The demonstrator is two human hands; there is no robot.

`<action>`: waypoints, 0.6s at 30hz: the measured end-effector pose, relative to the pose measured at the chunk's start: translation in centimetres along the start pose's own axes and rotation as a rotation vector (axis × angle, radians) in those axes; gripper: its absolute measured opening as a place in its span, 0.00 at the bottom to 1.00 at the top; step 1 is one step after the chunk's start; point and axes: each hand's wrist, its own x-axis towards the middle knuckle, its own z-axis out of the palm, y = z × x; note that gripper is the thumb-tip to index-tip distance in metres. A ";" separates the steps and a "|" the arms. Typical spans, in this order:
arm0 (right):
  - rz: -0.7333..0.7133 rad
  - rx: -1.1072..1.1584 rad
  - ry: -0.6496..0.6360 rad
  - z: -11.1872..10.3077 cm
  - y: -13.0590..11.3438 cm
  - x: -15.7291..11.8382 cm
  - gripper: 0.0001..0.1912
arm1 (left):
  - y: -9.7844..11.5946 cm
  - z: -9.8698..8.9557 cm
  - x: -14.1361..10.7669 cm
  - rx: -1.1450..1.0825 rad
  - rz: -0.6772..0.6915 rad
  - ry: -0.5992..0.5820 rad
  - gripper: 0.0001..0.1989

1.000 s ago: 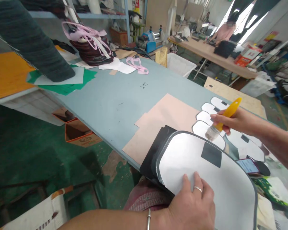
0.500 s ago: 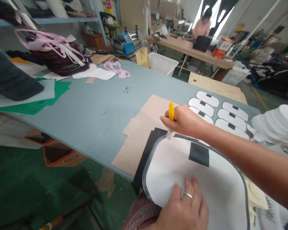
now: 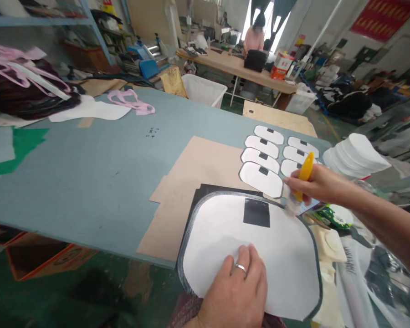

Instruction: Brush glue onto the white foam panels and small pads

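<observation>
Workshop table (image 3: 89, 168), grey-blue surface, bears a large white panel (image 3: 283, 259) at its near edge; this panel serves as reference. It has a dark border and a black patch (image 3: 256, 212) near its far rim. Left hand (image 3: 237, 287) lies flat on the panel's face, fingers extended, gripping nothing. Right hand (image 3: 312, 182) grasps a yellow-handled brush (image 3: 305, 171), bristles at the panel's far right rim; contact cannot be confirmed. Small white panels (image 3: 261, 179) are laid out beyond the panel, and a white stack (image 3: 351, 157) sits beyond and to its right. Tan sheets (image 3: 205, 164) extend from beyond it to its left. One person (image 3: 254, 40) is observed well beyond it, at another table (image 3: 225, 64).
</observation>
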 end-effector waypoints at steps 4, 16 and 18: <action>-0.070 0.168 -0.185 1.6 0.9 0.5 0.24 | -0.2 -0.1 0.4 -0.066 -0.001 -0.082 0.25; 0.178 0.288 0.277 -3.5 10.3 -8.8 0.30 | 0.2 -0.2 0.1 -0.082 -0.008 -0.159 0.33; 0.232 0.329 0.331 -2.3 10.7 -11.3 0.30 | 0.1 0.0 0.1 -0.077 0.013 -0.158 0.33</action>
